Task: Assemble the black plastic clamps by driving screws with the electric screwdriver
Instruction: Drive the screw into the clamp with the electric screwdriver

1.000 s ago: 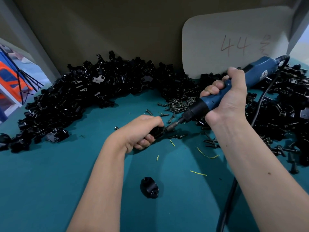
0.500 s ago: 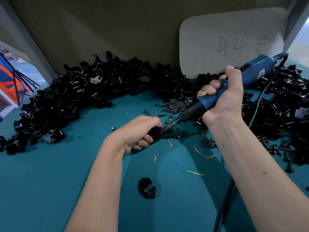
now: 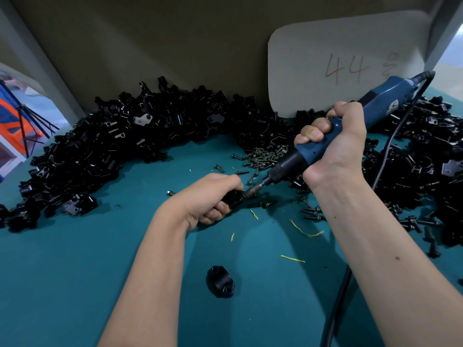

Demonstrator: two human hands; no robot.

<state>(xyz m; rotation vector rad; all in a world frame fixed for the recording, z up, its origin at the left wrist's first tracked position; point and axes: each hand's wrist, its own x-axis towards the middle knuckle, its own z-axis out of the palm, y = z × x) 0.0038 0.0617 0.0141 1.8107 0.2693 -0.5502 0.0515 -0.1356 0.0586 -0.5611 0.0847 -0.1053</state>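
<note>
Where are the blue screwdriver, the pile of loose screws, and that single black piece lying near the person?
Blue screwdriver point(image 3: 315, 151): head view, blue grip.
Pile of loose screws point(image 3: 265, 157): head view, middle of heap.
Single black piece point(image 3: 220, 281): head view, top face.

Work surface point(image 3: 75, 284): covered in teal cloth, evenly lit. Backing: tan board wall point(image 3: 150, 41) rising directly behind the surface, framed by slanted grey posts at left point(image 3: 37, 61) and right point(image 3: 443, 26), with a pale rounded card point(image 3: 313, 61) marked "44" in red leaning against it. Far left opening: bright daylight, an orange-and-blue object point(image 3: 12, 121) beyond.
</note>
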